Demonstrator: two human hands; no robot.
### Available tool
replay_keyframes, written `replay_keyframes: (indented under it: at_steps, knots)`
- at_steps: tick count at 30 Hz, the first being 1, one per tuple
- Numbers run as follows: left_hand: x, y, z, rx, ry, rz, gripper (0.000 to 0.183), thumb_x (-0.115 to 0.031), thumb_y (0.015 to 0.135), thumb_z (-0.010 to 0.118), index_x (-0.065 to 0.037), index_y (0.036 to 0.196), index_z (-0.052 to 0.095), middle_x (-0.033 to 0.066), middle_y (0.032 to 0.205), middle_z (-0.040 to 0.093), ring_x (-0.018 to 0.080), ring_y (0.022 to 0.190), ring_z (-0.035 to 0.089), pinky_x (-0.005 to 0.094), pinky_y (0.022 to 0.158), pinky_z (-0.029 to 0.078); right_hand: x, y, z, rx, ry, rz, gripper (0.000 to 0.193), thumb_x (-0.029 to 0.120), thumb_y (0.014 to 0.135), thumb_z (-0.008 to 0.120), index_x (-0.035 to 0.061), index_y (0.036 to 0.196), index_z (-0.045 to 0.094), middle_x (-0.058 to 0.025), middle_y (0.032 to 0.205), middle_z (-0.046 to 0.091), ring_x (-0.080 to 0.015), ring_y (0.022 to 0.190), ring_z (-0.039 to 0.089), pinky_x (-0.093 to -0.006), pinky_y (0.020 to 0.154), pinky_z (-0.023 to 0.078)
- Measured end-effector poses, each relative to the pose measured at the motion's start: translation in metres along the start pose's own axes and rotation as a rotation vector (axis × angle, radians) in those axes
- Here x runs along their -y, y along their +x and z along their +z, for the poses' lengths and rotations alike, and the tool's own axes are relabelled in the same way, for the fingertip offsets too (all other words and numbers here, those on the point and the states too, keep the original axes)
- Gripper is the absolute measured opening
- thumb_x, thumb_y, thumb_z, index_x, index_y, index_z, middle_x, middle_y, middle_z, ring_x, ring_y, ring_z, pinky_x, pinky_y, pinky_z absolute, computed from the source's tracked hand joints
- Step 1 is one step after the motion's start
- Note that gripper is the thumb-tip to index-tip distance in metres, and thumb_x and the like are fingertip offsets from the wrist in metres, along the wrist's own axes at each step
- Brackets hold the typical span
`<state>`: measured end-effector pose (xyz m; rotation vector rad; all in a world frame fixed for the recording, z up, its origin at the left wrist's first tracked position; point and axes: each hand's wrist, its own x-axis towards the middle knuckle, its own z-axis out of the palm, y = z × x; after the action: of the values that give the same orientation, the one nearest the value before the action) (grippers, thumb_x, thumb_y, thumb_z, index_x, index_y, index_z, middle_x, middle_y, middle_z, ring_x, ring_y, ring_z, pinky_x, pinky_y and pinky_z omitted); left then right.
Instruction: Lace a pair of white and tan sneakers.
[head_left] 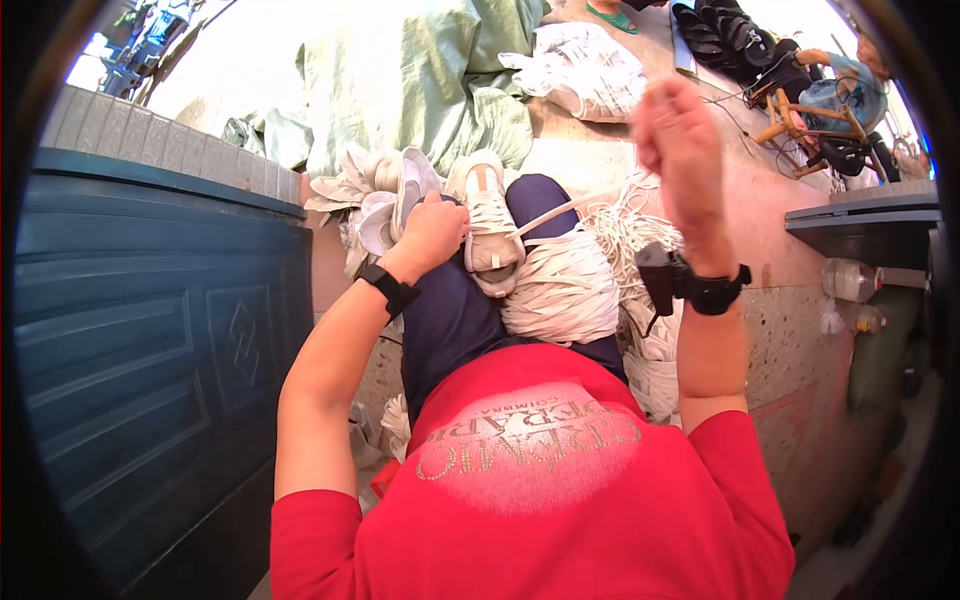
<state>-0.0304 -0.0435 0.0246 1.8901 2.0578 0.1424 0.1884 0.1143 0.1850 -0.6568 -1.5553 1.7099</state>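
Observation:
A beige sneaker [493, 225] with white laces rests on my lap, toe toward me. My left hand [436, 233] is closed at its left side, gripping the edge by the lacing; the fingertips are partly hidden. From the lacing a white shoelace [560, 212] stretches up and right toward my right hand [683, 150]. That hand is raised, fingers curled closed and smeared by motion, with the lace seeming to run into it. A thick bundle of white laces [562, 290] lies across my right thigh. More grey-white shoes [380, 222] lie beyond my left hand.
A loose heap of white laces [632, 230] lies right of my leg. A blue panelled door [150, 290] stands close on the left. Ahead are a green-grey sheet [395, 80] and a white sack [585, 70]. Another person [840, 95] sits at the far right, near a wooden chair [785, 120].

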Motion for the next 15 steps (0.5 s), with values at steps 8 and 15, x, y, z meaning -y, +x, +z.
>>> replay_keyframes:
  at_steps: [8,15]
  knots:
    - [0.0,-0.009,-0.01,0.077,-0.916,-0.326,0.016,-0.014,0.079,0.054,0.0,0.081,0.061,0.0114,0.067,0.059,0.0194,0.062,0.055,0.0307,0.058,0.042,-0.156,-0.058,0.046,0.709,-0.603,0.404,0.021,0.021,0.074,0.058,0.0005,0.078,0.059,-0.0088,0.07,0.057,-0.0159,0.066,0.053,-0.0285,0.062,0.043]
    - [0.014,-0.01,0.014,-0.189,-0.661,-0.204,0.018,-0.016,0.08,0.055,0.0,0.086,0.059,0.0128,0.073,0.06,0.0179,0.067,0.058,0.0294,0.063,0.045,-0.204,-0.051,0.081,0.283,-0.844,0.21,0.02,0.016,0.076,0.045,0.001,0.082,0.057,-0.0221,0.081,0.059,-0.0362,0.079,0.058,-0.0451,0.069,0.045]
